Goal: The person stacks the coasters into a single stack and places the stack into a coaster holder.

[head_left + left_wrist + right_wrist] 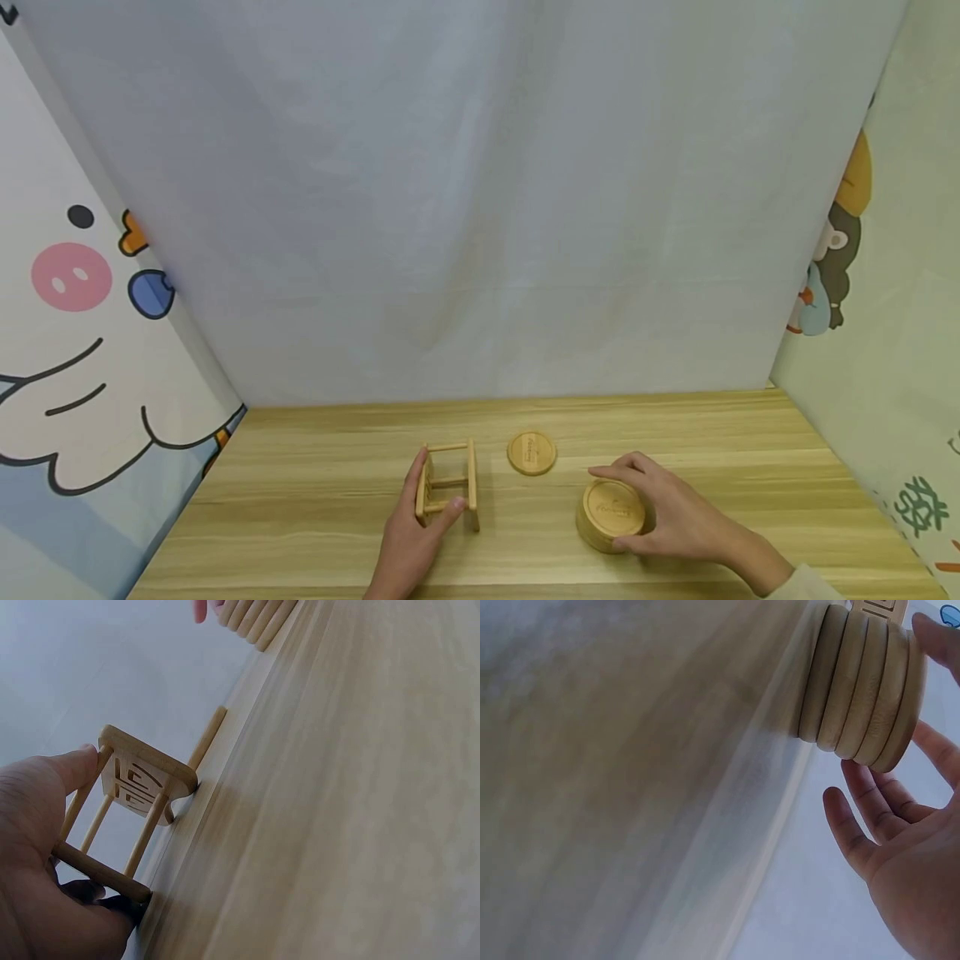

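My left hand (412, 533) grips a small wooden coaster holder (472, 475), with the thumb on its near bar and the fingers along its left side. The holder stands on the table; one end panel has cut-out slots, seen in the left wrist view. To the right, my right hand (686, 517) holds a stack of round wooden coasters (611, 510) at the upper rim, thumb on the near side and forefinger on the far side. In the right wrist view the other fingers (844, 817) spread loosely beside the stack (862, 690). The top coaster bears engraved lettering.
A single round coaster (532, 453) lies flat on the wood-grain table (337, 467) between the holder and the stack, farther back. A pale curtain (480, 208) hangs behind the table. Cartoon-printed cloths flank it on the left (82, 367) and the right (885, 333).
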Motion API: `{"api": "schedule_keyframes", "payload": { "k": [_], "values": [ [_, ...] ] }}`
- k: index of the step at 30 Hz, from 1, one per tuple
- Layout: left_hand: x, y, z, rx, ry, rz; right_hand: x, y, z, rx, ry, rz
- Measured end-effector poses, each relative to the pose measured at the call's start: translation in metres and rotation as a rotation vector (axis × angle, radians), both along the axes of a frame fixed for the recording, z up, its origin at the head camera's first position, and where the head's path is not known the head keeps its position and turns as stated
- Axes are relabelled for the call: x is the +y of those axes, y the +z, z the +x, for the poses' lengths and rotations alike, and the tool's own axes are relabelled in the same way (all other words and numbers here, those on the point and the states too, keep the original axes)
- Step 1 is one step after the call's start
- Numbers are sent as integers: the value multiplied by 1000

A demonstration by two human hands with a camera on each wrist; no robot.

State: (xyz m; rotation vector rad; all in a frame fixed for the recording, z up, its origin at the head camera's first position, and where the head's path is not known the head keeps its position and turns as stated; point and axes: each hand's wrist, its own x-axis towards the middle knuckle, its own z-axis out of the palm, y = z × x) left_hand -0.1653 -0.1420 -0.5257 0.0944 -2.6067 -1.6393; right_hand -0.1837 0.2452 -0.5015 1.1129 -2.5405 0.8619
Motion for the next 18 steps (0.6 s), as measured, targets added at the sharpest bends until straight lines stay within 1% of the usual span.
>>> {"api": "schedule_keyframes", "payload": {
  "k": [5,12,18],
  "values": [
    [0,-1,0,3,0,-4,0,0,-1,-23,-23,10],
    [0,0,2,-1,0,-5,-6,3,-2,29,-24,12],
    [0,2,3,-5,-3,1,-15,11,-2,-11,-75,36]
  ]
}}
